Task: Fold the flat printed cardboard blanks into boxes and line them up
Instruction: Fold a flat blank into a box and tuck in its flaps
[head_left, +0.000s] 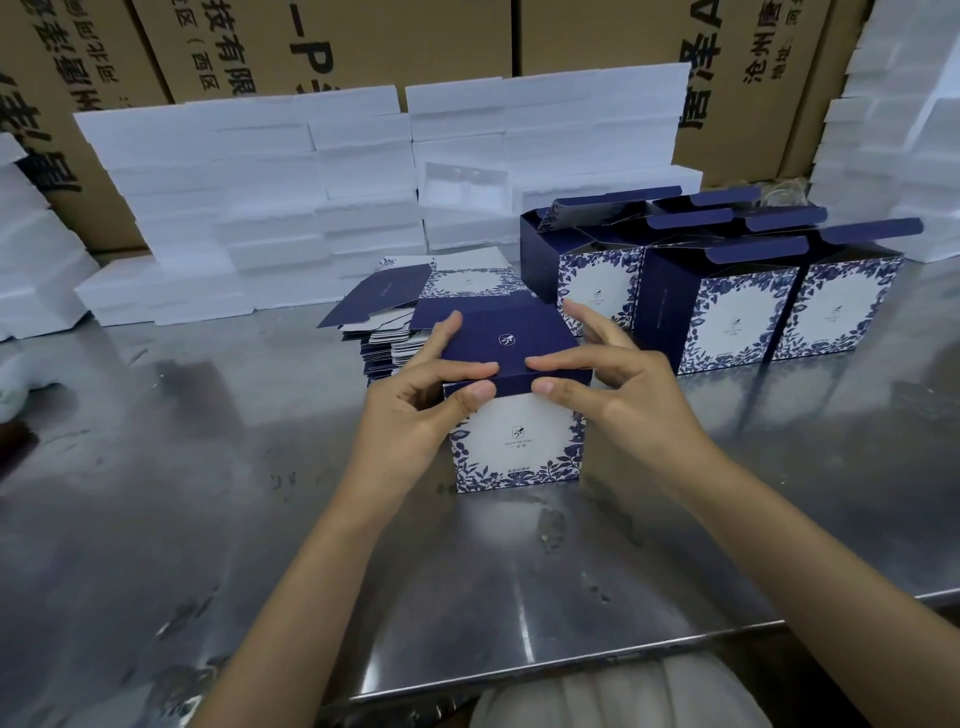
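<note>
Closing the dark lid of a box (519, 441) standing mid-table (208, 467): my left hand (410, 410) and right hand (618, 395) are pinching its front edge; next, probably seating the lid and sliding the box beside the finished row (727, 301)

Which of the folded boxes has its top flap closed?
The box nearest the person, held between both hands; the row of boxes behind it have lids standing open.
</note>
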